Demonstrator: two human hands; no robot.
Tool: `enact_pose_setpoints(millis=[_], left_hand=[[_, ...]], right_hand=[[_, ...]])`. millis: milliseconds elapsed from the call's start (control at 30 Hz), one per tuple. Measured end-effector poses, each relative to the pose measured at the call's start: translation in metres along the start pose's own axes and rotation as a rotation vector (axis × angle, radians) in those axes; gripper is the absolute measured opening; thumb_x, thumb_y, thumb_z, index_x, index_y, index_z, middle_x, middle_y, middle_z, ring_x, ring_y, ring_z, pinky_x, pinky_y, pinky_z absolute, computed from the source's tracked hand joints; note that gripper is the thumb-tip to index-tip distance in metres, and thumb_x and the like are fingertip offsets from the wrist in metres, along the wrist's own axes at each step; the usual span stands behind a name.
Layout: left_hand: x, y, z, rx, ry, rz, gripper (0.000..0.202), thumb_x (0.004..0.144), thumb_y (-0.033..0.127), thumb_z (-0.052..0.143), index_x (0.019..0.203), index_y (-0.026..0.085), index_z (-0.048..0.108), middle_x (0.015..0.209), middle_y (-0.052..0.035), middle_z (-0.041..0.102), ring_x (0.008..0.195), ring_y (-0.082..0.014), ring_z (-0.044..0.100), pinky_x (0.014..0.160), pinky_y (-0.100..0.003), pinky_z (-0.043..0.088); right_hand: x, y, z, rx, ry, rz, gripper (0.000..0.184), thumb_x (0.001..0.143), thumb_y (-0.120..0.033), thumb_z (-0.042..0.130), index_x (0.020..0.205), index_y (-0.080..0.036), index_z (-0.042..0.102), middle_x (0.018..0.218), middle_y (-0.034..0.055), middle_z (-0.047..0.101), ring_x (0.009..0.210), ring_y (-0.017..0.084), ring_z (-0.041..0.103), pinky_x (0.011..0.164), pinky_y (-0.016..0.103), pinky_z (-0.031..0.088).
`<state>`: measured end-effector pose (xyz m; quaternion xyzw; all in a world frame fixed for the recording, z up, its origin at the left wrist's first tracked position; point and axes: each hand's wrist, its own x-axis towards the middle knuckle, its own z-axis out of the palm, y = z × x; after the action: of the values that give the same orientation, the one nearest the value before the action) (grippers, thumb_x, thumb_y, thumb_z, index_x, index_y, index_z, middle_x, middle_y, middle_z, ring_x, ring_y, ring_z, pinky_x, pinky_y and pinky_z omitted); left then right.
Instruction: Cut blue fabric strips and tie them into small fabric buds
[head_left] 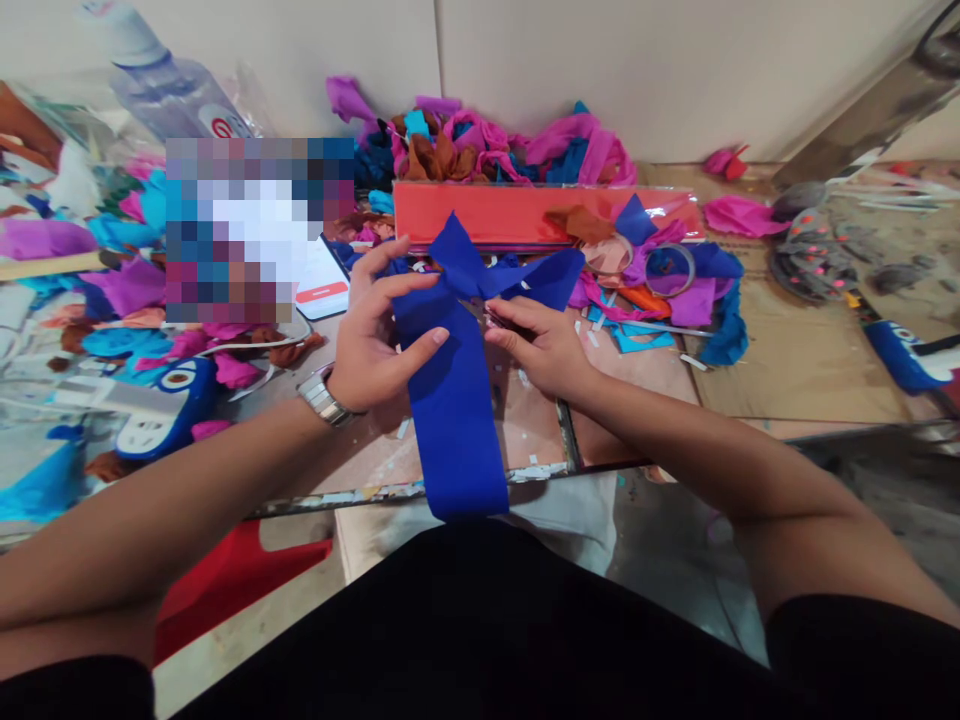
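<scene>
Head camera, and all eyes on the blue fabric strip (pixel 457 410): it runs right between the two sets of fingers, its near end reaching down past the edge of the bench (pixel 371 450) towards the wearer's body. Left hand (pixel 367 350) first! Fingers spread wide, thumb lying over the strip, index finger at its upper left edge; whether they press on the cloth or hang just above it, I cannot tell. Over to the right hand (pixel 551 348), and what a contrast: thumb and forefinger narrow, pinched on a small dark item (pixel 501 320), too tiny to name, right beside the strip's upper part. Just beyond those fingertips, two blue flaps (pixel 544 280) fan out like a bow, though whether they belong to the same piece is hidden.

So which step is this? My call: a close-up handling moment at that narrow meeting point, right fingers doing the fine work, left fingers poised to steady. And what does the next move call for? A firm left pinch on the cloth, I'd judge, keeping it flat while the right fingers stay precise. Space looks tight: a red packet (pixel 480 215) lies beyond the fingers, a phone (pixel 322 285) sits just left of the left fingers, and colourful scraps (pixel 439 155) crowd the far side.
</scene>
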<state>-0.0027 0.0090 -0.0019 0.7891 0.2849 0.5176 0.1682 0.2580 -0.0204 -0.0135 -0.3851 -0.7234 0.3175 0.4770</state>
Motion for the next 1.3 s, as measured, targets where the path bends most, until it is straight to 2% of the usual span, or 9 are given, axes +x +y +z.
enact_pose_setpoints(millis=[100, 267, 467, 633, 767, 1000, 1100, 1200, 1300], left_hand=[[0.001, -0.004, 0.000, 0.002, 0.001, 0.036, 0.053, 0.095, 0.054, 0.082, 0.137, 0.027, 0.066, 0.157, -0.0117, 0.058, 0.150, -0.0348, 0.054, 0.127, -0.066, 0.045], [-0.001, -0.007, 0.001, -0.068, -0.007, -0.038, 0.046, 0.099, 0.052, 0.078, 0.135, 0.026, 0.067, 0.130, -0.0107, 0.072, 0.121, -0.0276, 0.071, 0.105, -0.051, 0.062], [0.001, -0.006, -0.002, 0.019, 0.013, -0.063, 0.033, 0.101, 0.058, 0.072, 0.108, 0.026, 0.073, 0.129, -0.0091, 0.073, 0.124, -0.0295, 0.070, 0.113, -0.055, 0.057], [0.002, -0.004, -0.002, 0.027, 0.020, -0.097, 0.037, 0.102, 0.061, 0.068, 0.103, 0.024, 0.073, 0.131, -0.0096, 0.074, 0.123, -0.0292, 0.072, 0.111, -0.054, 0.058], [0.000, 0.000, 0.000, -0.021, 0.042, -0.100, 0.035, 0.103, 0.059, 0.068, 0.104, 0.025, 0.074, 0.123, -0.0087, 0.078, 0.115, -0.0274, 0.075, 0.102, -0.050, 0.062], [-0.007, -0.002, -0.001, 0.004, 0.061, -0.166, 0.033, 0.104, 0.059, 0.068, 0.109, 0.027, 0.076, 0.093, -0.0032, 0.077, 0.087, -0.0214, 0.075, 0.077, -0.042, 0.063], [-0.007, -0.002, -0.001, 0.025, 0.077, -0.176, 0.034, 0.103, 0.059, 0.070, 0.107, 0.026, 0.076, 0.092, -0.0029, 0.076, 0.083, -0.0200, 0.074, 0.074, -0.040, 0.063], [-0.006, -0.001, -0.002, 0.010, 0.084, -0.195, 0.036, 0.104, 0.061, 0.067, 0.108, 0.026, 0.074, 0.093, -0.0031, 0.076, 0.080, -0.0193, 0.073, 0.071, -0.039, 0.061], [-0.006, -0.002, 0.000, 0.010, 0.077, -0.198, 0.038, 0.105, 0.063, 0.065, 0.111, 0.025, 0.071, 0.092, -0.0033, 0.075, 0.077, -0.0183, 0.071, 0.066, -0.037, 0.059]], right_hand=[[0.001, 0.001, -0.002, -0.065, -0.019, -0.078, 0.044, 0.103, -0.057, 0.072, 0.129, -0.023, 0.082, 0.115, 0.0083, 0.082, 0.102, 0.022, 0.074, 0.099, 0.039, 0.060], [0.001, 0.000, -0.003, -0.117, -0.038, -0.118, 0.045, 0.107, -0.057, 0.066, 0.130, -0.022, 0.081, 0.112, 0.0086, 0.080, 0.099, 0.021, 0.073, 0.094, 0.036, 0.059], [0.001, 0.001, -0.003, -0.160, -0.041, -0.130, 0.048, 0.106, -0.059, 0.066, 0.132, -0.021, 0.079, 0.105, 0.0070, 0.077, 0.094, 0.020, 0.071, 0.085, 0.033, 0.058], [0.003, -0.001, -0.007, -0.226, -0.050, -0.194, 0.047, 0.108, -0.057, 0.063, 0.133, -0.020, 0.078, 0.105, 0.0076, 0.075, 0.093, 0.020, 0.069, 0.086, 0.033, 0.057], [0.004, -0.008, -0.013, -0.283, -0.060, -0.228, 0.045, 0.108, -0.056, 0.063, 0.131, -0.022, 0.079, 0.102, 0.0081, 0.074, 0.090, 0.022, 0.068, 0.085, 0.035, 0.057], [0.001, -0.021, -0.015, -0.286, -0.111, -0.196, 0.045, 0.107, -0.059, 0.063, 0.124, -0.022, 0.081, 0.100, 0.0087, 0.076, 0.088, 0.022, 0.069, 0.085, 0.034, 0.058], [0.000, -0.023, -0.011, -0.225, -0.107, -0.174, 0.039, 0.107, -0.054, 0.065, 0.119, -0.021, 0.081, 0.094, 0.0064, 0.076, 0.082, 0.019, 0.069, 0.080, 0.031, 0.056], [-0.002, -0.022, -0.006, -0.141, -0.087, -0.145, 0.034, 0.108, -0.048, 0.066, 0.118, -0.019, 0.081, 0.099, 0.0069, 0.079, 0.087, 0.019, 0.072, 0.080, 0.030, 0.055], [-0.003, -0.022, -0.003, -0.129, -0.100, -0.113, 0.035, 0.105, -0.050, 0.071, 0.118, -0.018, 0.080, 0.104, 0.0079, 0.080, 0.091, 0.020, 0.073, 0.084, 0.031, 0.056]])
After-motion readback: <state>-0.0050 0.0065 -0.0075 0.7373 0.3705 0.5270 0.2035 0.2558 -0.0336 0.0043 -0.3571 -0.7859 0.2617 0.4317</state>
